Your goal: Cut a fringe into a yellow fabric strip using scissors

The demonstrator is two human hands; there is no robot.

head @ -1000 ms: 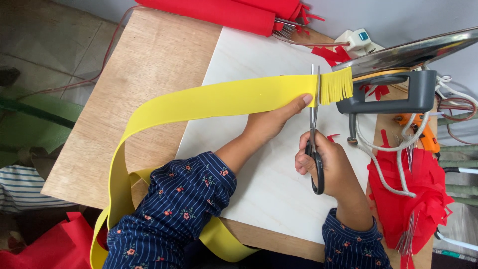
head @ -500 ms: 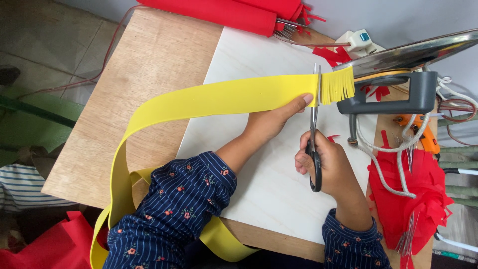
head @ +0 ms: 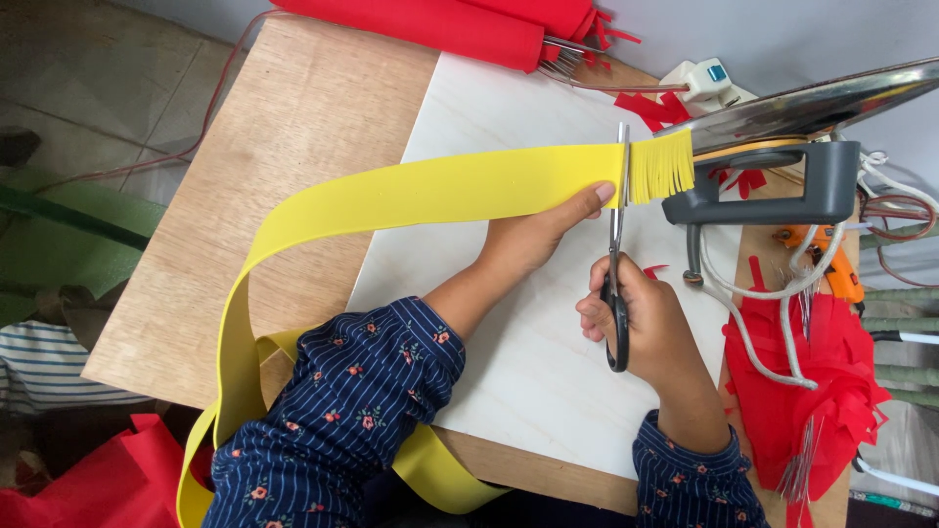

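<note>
Head camera is looking down at two hands cutting a long yellow strip. Going from the left, the strip is climbing up from near the lap, bending over the brown wooden table, and running right across the white board. The left hand is pinching the strip from below, with the fingertips pressed against it just left of the blades. The right hand is curled tight around the black handles of the scissors, and the blades are pointing away, standing across the strip. Since a moment ago the blades have slid a tiny bit to the left along the strip, so one more thin cut seems to be starting beside the fringe already made at the right end. The hands have hardly moved.

Far away, red rolls are lying at the table's edge. On the right, a grey glue gun is sitting near white cords and a heap of red fringed paper. Red scraps are dotting the board. Past the table's left edge, a grey floor is showing.
</note>
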